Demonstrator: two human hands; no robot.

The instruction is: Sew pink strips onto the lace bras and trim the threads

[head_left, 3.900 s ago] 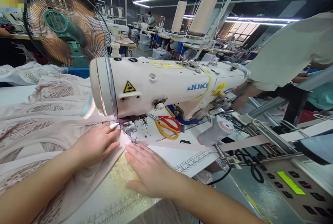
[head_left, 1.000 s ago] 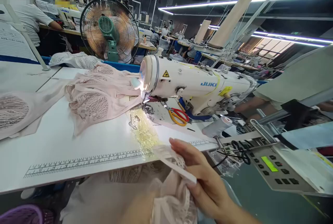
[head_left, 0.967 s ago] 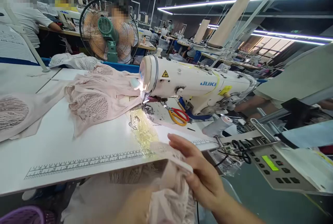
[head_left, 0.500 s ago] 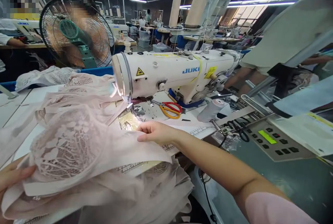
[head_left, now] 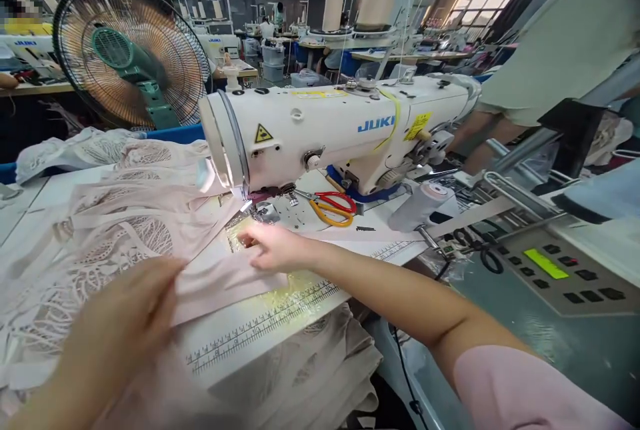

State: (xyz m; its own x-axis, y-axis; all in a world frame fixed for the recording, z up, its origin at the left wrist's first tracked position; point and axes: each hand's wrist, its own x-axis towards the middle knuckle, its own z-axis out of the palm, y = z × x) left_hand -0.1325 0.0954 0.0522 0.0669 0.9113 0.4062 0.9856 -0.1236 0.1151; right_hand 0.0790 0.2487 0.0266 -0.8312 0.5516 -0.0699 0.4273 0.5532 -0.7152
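A pale pink bra [head_left: 215, 280] with lace cups lies across the sewing table, its plain band stretched between my hands. My right hand [head_left: 280, 248] pinches the band's right end close to the needle area of the white sewing machine [head_left: 320, 137]. My left hand [head_left: 125, 330], slightly blurred, is closed on the same band further left; its fingertips are partly hidden. More pink lace bras [head_left: 150, 170] spread behind it on the table, joined to a strip that runs toward the needle. Under the left forearm, the lower fabric is smeared by motion.
Red-and-yellow-handled scissors [head_left: 333, 209] and a grey thread cone [head_left: 420, 207] lie right of the needle. A printed ruler [head_left: 265, 327] runs along the table edge, above a hanging fabric pile [head_left: 310, 370]. A control panel [head_left: 560, 270] stands right; a large fan [head_left: 133, 57] stands behind.
My left hand has moved right and inward from the bra's left edge to its band. My right hand has shifted slightly left with the band. The lace cup has swung left, uncovering the ruler.
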